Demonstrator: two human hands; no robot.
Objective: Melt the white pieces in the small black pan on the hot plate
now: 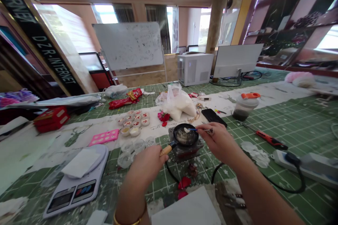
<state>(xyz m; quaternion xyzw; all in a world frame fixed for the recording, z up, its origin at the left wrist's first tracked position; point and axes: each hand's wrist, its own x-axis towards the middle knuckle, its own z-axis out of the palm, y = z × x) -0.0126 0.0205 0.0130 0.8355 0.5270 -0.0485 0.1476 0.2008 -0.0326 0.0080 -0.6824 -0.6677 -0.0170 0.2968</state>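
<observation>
A small black pan [185, 135] holding white flakes sits on a little dark burner [186, 150] in the middle of the green cutting mat. My left hand [148, 167] is closed around the pan's wooden handle [166, 150]. My right hand [220, 141] pinches a thin blue-tipped stirrer [194, 130] whose end reaches into the pan. Several small round cups with red and white contents [134, 118] stand just left of the pan, with empty clear cups [134, 146] nearer me.
A kitchen scale [79, 179] lies front left, a pink mould [104, 137] beside it. A plastic bag of white granules [178, 103], a phone [213, 116], a lidded jar [244, 107], a red cutter [270, 140] and a power strip [306, 163] with black cable surround the burner. Red petals [184, 182] lie near me.
</observation>
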